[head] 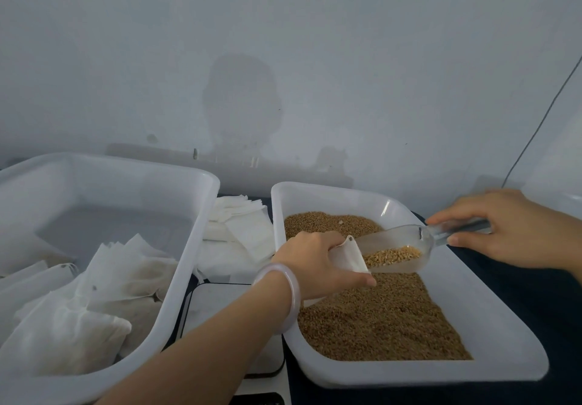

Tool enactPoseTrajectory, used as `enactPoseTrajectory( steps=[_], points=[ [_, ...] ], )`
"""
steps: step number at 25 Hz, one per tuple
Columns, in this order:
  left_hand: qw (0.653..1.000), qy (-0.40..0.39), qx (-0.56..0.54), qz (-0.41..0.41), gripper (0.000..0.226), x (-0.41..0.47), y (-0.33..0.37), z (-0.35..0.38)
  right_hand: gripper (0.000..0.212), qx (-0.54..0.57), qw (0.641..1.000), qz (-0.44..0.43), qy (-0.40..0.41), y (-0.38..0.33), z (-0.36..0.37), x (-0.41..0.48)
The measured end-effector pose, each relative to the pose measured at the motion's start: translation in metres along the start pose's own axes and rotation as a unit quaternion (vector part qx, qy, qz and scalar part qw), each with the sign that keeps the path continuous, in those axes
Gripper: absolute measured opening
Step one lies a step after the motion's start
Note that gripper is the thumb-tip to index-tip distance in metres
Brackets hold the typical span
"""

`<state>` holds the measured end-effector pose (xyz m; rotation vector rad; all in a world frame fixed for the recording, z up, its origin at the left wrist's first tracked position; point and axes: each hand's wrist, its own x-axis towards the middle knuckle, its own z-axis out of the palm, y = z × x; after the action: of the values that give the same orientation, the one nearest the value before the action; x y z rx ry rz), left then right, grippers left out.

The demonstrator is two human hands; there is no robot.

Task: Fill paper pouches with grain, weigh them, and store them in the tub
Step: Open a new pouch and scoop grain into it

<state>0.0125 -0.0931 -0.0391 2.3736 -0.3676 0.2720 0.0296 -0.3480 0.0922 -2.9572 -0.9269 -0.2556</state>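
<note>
At the left edge of the desk (pixel 522 297) a white tub (pixel 201 215) is sitting, and filled pouches (pixel 78 326) are lying heaped in its near half. Just right of it, a white scale (pixel 214 304) is resting between the tub and the tray, partly under our left forearm. Behind the scale, empty pouches (pixel 242 231) are lying in a loose stack toward the far edge. Our left hand (pixel 315 263), with a pale bangle (pixel 283 291) on the wrist, is reaching over the tray and gripping a paper pouch (pixel 349 256), its mouth turned toward the right. We are pressing the lip of a clear scoop (pixel 400 247) against that mouth; the scoop is lying tilted and carrying a small heap of grain. Below both, the white tray (pixel 472 326) is sitting toward the right side of the desk, and brown grain (pixel 378 319) is covering its floor. Our right hand (pixel 516 228) is pinching the scoop's handle between fingers and thumb, above the tray's far right corner.
</note>
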Motion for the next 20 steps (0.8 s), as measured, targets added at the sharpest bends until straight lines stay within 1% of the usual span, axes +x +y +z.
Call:
enactPoseTrajectory(
  steps=[3,7,13,16,20],
  points=[
    [1.0,-0.007,-0.005,0.003,0.062,0.0,-0.001,0.0,0.038,-0.042,0.999,-0.017,0.003,-0.006,-0.004,0.005],
    [1.0,-0.012,0.003,0.004,0.061,0.001,-0.002,0.001,0.04,-0.089,0.996,-0.007,-0.008,-0.014,-0.011,0.011],
    [1.0,-0.012,0.004,0.016,0.055,0.0,-0.002,0.0,0.042,-0.121,0.993,-0.007,-0.009,-0.024,-0.018,0.014],
    [1.0,-0.02,0.002,0.017,0.048,0.0,-0.003,0.0,0.043,-0.134,0.991,-0.007,0.003,-0.029,-0.02,0.015],
    [0.999,-0.035,-0.016,0.024,0.055,-0.001,-0.004,-0.001,0.044,-0.13,0.99,-0.018,0.041,-0.035,-0.027,0.014]
  ],
)
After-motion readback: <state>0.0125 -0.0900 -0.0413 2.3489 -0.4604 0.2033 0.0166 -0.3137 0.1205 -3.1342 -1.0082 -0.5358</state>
